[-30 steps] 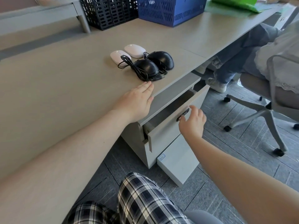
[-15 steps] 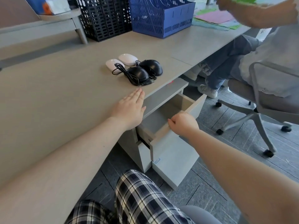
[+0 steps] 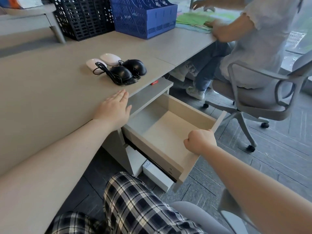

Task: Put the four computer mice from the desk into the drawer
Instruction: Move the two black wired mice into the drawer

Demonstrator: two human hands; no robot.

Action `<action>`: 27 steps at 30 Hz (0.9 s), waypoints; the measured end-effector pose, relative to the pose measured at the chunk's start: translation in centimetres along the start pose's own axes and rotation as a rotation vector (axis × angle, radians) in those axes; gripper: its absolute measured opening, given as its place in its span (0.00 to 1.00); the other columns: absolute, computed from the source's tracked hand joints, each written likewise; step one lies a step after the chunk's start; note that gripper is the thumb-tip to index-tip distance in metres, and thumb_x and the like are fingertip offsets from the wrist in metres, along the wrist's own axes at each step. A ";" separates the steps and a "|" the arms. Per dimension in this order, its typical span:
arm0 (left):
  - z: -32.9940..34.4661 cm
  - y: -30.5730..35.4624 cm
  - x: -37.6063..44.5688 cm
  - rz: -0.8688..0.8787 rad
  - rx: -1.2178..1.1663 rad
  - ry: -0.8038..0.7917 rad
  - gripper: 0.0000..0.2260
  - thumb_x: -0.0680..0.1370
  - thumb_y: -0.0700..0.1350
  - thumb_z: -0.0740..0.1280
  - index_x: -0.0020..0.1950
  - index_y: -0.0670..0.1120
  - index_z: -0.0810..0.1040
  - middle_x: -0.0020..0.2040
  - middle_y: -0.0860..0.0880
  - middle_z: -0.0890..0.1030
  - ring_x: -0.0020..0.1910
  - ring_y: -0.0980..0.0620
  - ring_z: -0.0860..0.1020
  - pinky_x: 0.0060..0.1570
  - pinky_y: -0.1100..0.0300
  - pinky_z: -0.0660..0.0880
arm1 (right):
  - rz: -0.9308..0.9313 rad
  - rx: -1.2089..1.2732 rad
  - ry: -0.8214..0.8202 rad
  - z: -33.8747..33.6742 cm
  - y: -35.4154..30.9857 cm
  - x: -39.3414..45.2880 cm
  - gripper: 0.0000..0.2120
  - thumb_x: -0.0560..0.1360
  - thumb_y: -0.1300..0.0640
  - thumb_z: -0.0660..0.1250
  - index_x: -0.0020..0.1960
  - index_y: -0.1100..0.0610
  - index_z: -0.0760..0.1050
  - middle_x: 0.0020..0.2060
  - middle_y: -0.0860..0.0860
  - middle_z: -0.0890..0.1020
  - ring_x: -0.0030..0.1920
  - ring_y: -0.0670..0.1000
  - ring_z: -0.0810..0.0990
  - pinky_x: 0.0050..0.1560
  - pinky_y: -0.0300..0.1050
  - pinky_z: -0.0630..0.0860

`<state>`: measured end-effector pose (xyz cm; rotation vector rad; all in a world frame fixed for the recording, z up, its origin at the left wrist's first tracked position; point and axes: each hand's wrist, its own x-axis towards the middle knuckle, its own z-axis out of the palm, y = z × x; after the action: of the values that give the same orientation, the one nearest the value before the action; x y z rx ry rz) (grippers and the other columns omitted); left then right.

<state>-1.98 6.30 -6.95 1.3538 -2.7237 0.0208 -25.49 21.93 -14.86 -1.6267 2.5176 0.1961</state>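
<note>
Head view: four mice (image 3: 116, 69) lie on the tabletop (image 3: 50, 92) beyond the flat, spread left hand (image 3: 114, 109); right hand (image 3: 200, 141) grips the drawer (image 3: 170, 130) front.

The drawer (image 3: 170, 132) stands pulled out, its inside bare and open from above; only the right hand (image 3: 200, 141), curled over its front panel, blocks that edge. The left hand (image 3: 114, 107) lies flat on the desk (image 3: 42, 85) edge, between the drawer and the four mice (image 3: 118, 68). Bare desk surrounds the mice; their tangled cables (image 3: 108, 74) lie on the near side
</note>
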 end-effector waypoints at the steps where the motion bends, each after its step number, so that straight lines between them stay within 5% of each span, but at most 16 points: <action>1: 0.0 0.0 0.0 -0.002 -0.009 0.006 0.25 0.82 0.48 0.52 0.76 0.40 0.54 0.78 0.43 0.55 0.77 0.49 0.53 0.74 0.55 0.52 | 0.016 -0.018 -0.007 0.1 0.5 -0.4 0.17 0.73 0.54 0.55 0.26 0.55 0.64 0.25 0.49 0.71 0.27 0.51 0.67 0.51 0.49 0.67; 4: 0.0 -0.1 0.1 0.007 -0.035 0.014 0.24 0.82 0.47 0.52 0.76 0.40 0.55 0.78 0.43 0.56 0.77 0.49 0.54 0.74 0.55 0.53 | 0.056 -0.039 -0.008 0.6 1.7 -1.5 0.18 0.74 0.54 0.55 0.25 0.55 0.63 0.25 0.49 0.70 0.26 0.51 0.66 0.52 0.49 0.68; 13: -0.5 0.2 0.5 -0.003 -0.121 0.055 0.21 0.82 0.47 0.53 0.74 0.41 0.62 0.76 0.44 0.63 0.75 0.48 0.60 0.72 0.52 0.59 | 0.083 0.088 0.107 0.4 1.6 -0.7 0.19 0.75 0.55 0.55 0.25 0.55 0.62 0.23 0.49 0.67 0.27 0.52 0.67 0.28 0.40 0.57; 20: -0.9 0.2 1.7 -0.034 -0.195 0.235 0.18 0.75 0.48 0.58 0.57 0.38 0.76 0.53 0.37 0.78 0.50 0.36 0.77 0.45 0.44 0.76 | -0.013 0.190 0.234 -2.3 -2.3 2.9 0.18 0.77 0.53 0.54 0.31 0.59 0.68 0.29 0.52 0.72 0.36 0.59 0.76 0.33 0.42 0.64; 25: -0.9 -0.1 3.5 -0.157 -0.310 0.298 0.25 0.74 0.52 0.67 0.66 0.42 0.69 0.62 0.41 0.71 0.59 0.41 0.71 0.55 0.49 0.72 | -0.061 0.341 0.346 -5.9 -5.7 6.5 0.20 0.78 0.51 0.56 0.29 0.57 0.64 0.28 0.52 0.70 0.36 0.58 0.72 0.32 0.42 0.64; 27: -1.0 -0.2 4.6 -0.185 -0.374 0.299 0.28 0.73 0.55 0.69 0.68 0.44 0.67 0.65 0.42 0.68 0.63 0.43 0.68 0.58 0.51 0.70 | -0.090 0.446 0.460 -7.2 -7.0 8.2 0.16 0.78 0.50 0.57 0.35 0.57 0.70 0.34 0.53 0.74 0.41 0.58 0.74 0.36 0.44 0.68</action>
<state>-4.54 2.58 -5.54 1.3565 -2.2121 -0.2641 -22.78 10.43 -9.57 -1.7266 2.5131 -0.7759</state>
